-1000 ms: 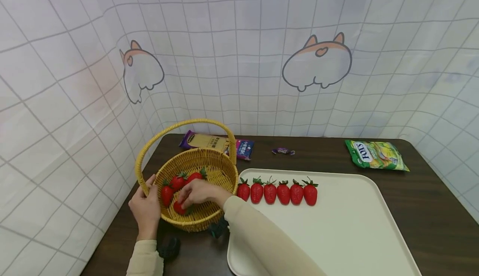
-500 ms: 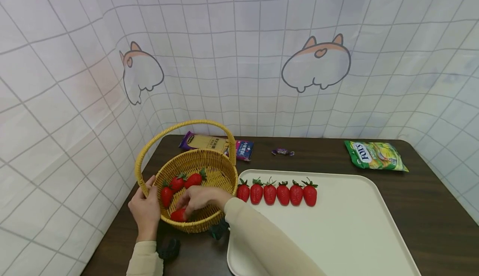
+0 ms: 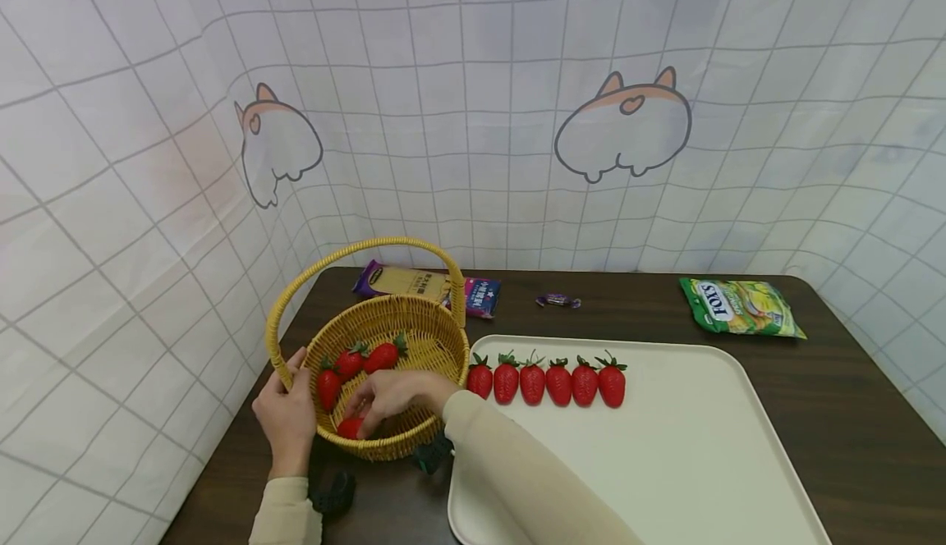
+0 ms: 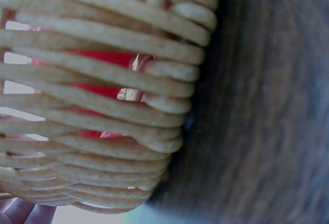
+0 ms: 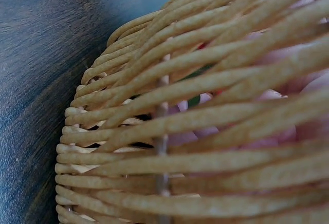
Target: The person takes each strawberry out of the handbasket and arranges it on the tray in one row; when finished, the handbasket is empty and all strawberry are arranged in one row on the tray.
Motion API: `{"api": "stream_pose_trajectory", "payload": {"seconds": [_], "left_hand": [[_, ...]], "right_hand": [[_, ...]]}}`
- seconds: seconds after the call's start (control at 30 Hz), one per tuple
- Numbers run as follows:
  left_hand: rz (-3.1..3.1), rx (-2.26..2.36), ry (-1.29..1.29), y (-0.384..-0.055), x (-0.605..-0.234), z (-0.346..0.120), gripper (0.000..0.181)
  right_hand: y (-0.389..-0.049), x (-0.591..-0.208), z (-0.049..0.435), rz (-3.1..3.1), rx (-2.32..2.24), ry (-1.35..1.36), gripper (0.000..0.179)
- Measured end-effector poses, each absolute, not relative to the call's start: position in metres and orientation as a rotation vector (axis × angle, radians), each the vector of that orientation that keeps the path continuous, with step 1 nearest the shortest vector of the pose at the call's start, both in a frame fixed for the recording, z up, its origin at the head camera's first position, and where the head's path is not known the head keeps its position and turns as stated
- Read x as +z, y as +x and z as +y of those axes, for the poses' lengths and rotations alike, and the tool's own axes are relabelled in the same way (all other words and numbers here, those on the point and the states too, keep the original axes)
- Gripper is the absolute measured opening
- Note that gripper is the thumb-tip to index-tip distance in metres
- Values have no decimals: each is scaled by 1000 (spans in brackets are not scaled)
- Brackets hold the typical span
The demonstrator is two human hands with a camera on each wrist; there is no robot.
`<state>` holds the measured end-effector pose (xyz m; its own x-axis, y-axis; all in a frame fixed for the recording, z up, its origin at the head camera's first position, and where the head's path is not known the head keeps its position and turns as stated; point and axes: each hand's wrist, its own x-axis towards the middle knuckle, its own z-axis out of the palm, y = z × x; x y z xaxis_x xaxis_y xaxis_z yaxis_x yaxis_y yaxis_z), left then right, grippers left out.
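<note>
The basket [image 3: 432,344] stands on the tabletop [image 3: 628,307], strawberries [image 3: 381,357] inside. Right of it lies the tray [image 3: 665,455], bearing a strawberry row [image 3: 557,384] near its far edge. Snack packaging [image 3: 484,296] lies behind the basket; a small sweet [image 3: 557,300] and, farther right, a bag [image 3: 746,308] lie behind the tray.

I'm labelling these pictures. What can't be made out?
Head view: part of the nearest strawberry in the basket, covered by the right hand.
Head view: near edge of the tray, cut off by the picture's bottom.
Head view: print on the small purple wrapper, too small.
Left wrist view: outlines of the red shapes, behind the basket's weave.
</note>
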<state>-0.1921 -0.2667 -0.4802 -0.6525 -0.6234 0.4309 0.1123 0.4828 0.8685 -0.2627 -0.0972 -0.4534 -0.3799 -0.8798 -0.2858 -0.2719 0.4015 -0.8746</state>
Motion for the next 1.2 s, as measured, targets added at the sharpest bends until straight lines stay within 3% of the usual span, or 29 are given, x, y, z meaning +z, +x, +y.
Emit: {"api": "stream_pose_trajectory", "payload": {"seconds": [0.5,0.8,1.2], "left_hand": [[-1968,-1220,404,-194,-480,-268,23],[-1965,-1235,394,-192,-482,-268,28],[-1950,-1237,356,-193,-481,-268,23]], "right_hand": [[-258,-450,-94,1914,-1050,-881,35],[-252,-444,-91,2040,-1228,-779,25],[-244,-424,-54,2111,-1519,-714,19]]}}
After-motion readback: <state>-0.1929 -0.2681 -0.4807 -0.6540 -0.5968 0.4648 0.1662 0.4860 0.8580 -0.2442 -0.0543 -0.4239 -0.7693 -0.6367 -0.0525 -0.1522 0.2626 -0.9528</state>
